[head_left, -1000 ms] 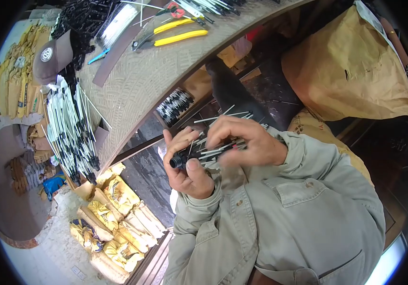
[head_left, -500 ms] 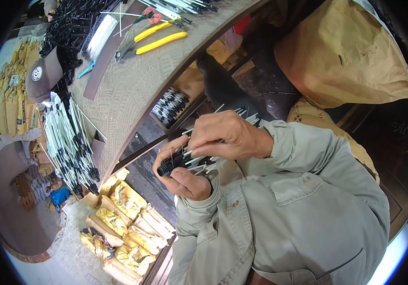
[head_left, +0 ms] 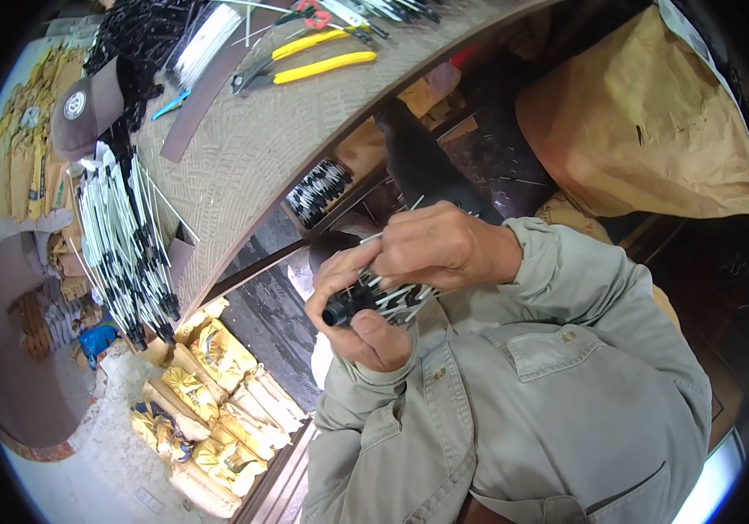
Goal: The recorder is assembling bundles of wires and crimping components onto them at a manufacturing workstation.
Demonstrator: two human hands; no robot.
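The left hand (head_left: 376, 342) is closed around a black tube (head_left: 340, 311), holding it in front of the person's jacket (head_left: 558, 410). The tube's round open end points toward the left, with the thumb on its near side and the fingers wrapped over the far side. Thin white sticks (head_left: 409, 299) stick out from the tube's other end, under the right hand. The right hand (head_left: 444, 244) is bent over the tube and the sticks, its fingers curled close to the left fingers; its fingertips are partly hidden, so I cannot tell whether they pinch a stick.

Beyond the hands is the table (head_left: 243, 175) with a curved edge. On it lie pliers (head_left: 322, 68) with 2 yellow handles, near a small blue tool (head_left: 170, 104). At the table's left end are a bundle of rods (head_left: 126, 244), white with black parts, and a dark cap (head_left: 86, 113). A heap of black pieces (head_left: 143, 39) is behind the cap. A tray of packets (head_left: 217, 410), brown and yellow, is at the lower left, and a large paper sack (head_left: 645, 131) is at the upper right.
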